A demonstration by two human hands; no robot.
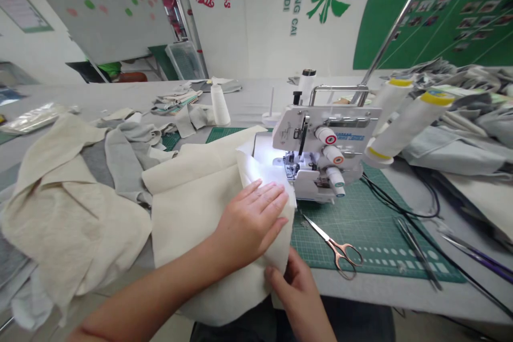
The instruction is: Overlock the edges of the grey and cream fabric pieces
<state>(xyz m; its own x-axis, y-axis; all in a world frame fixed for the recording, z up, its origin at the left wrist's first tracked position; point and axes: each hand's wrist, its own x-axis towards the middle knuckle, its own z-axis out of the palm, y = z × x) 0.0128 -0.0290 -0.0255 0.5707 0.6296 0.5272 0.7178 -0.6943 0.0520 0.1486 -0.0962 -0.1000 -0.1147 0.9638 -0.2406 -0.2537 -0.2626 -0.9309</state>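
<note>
Cream fabric spreads over the table's front and hangs past its edge. My left hand lies flat on the fabric with its fingers stretched toward the serger. Lower down, my right hand pinches the fabric's right edge between thumb and fingers. The fabric's upper corner rests on the lit bed of the serger, left of its needle area. Whether the presser foot touches the cloth, I cannot tell. Just right of the fabric, scissors with copper-coloured handles lie on the green cutting mat.
Tweezers and a purple-handled tool lie to the right, beside black cables. Thread cones stand behind the serger, and another white cone stands farther left. Piled cloth covers the left side; more grey fabric lies right.
</note>
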